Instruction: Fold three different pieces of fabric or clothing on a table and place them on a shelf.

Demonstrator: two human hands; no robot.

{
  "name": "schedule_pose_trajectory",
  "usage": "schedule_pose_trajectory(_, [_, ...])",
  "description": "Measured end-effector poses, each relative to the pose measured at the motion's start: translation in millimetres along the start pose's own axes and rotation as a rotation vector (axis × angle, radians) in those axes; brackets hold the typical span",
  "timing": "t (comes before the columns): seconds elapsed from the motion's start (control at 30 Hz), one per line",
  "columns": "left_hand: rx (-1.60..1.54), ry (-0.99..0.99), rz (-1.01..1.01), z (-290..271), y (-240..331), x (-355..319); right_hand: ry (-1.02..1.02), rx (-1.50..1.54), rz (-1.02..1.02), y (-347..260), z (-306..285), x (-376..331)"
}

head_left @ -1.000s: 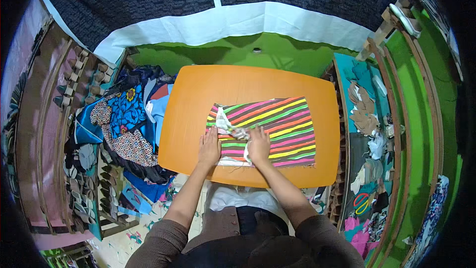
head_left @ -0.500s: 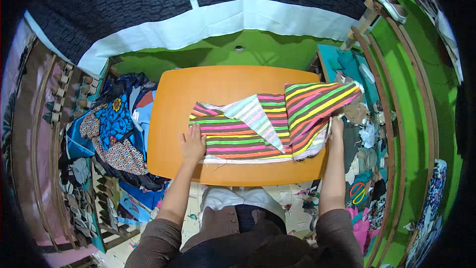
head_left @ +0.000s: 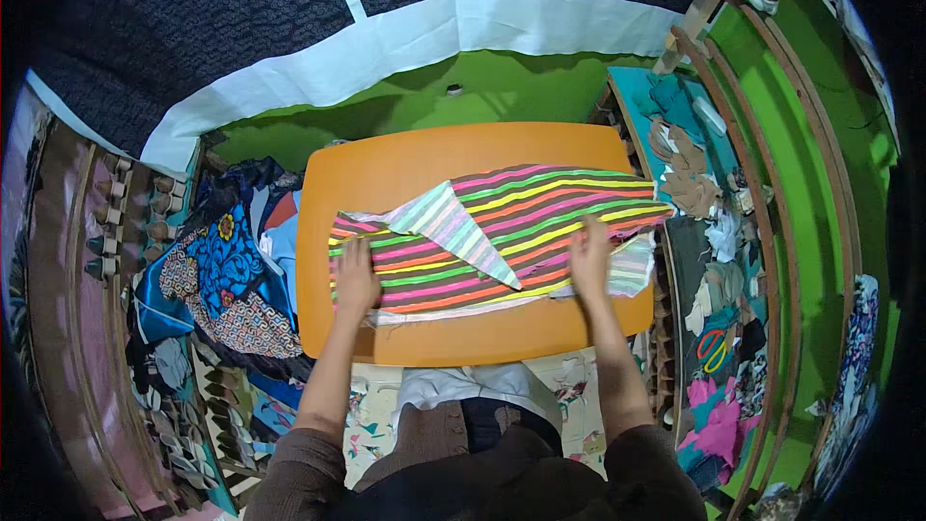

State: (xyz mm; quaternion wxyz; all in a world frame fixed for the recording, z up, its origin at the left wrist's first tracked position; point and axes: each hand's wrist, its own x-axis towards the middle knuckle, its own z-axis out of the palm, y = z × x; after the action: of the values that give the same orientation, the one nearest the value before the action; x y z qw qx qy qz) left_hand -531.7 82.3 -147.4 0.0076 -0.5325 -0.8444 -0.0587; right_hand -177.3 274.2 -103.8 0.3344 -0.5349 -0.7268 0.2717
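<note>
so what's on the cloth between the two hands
In the head view, a folded-over triangular flap of the striped cloth, paler underside up, lies between the left hand and the right hand. Both hands press flat on the cloth.

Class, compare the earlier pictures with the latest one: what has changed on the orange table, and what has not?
The striped cloth, first folded small, was opened rightward by the right hand, which now presses it flat. The left hand stayed on its left edge; the orange table and the fabric pile did not move.
</note>
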Motion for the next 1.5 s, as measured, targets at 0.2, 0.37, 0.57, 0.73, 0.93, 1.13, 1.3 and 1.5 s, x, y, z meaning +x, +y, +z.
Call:
schedule_pose_trajectory(0.2, [-0.258, 0.175, 0.241, -10.2, 37.9, 40.3, -0.472, -0.263, -0.092, -65.7, 97.0, -40.4])
schedule_pose_trajectory(0.37, [-0.449, 0.223, 0.186, -35.1, 23.3, 53.2, -0.286, 0.023, -0.064, -129.0, 137.1, -38.2])
schedule_pose_trajectory(0.57, [-0.297, 0.126, 0.494, -56.3, -8.5, 76.3, -0.238, -0.049, -0.065, -184.7, 164.3, 6.1])
schedule_pose_trajectory(0.73, [-0.324, 0.069, 0.399, -16.7, -37.0, 99.7, -0.353, 0.213, 0.040, -176.7, 150.6, 24.1])
schedule_pose_trajectory(0.93, [-0.591, 0.025, 0.287, -11.9, -59.3, 121.8, -0.256, -0.281, -0.151, -126.7, 122.7, 11.8])
schedule_pose_trajectory(1.13, [-0.504, -0.007, 0.086, -13.9, -95.1, 141.0, -0.449, -0.618, -0.088, -76.4, 138.3, -23.2])
schedule_pose_trajectory(1.3, [-0.385, 0.003, 0.146, -16.3, -98.8, 138.4, -0.469, -0.593, -0.011, -69.5, 141.5, -25.7])
schedule_pose_trajectory(1.5, [-0.266, 0.238, 0.456, -24.1, -69.2, 121.8, -0.346, -0.586, 0.022, -88.1, 157.1, -48.2])
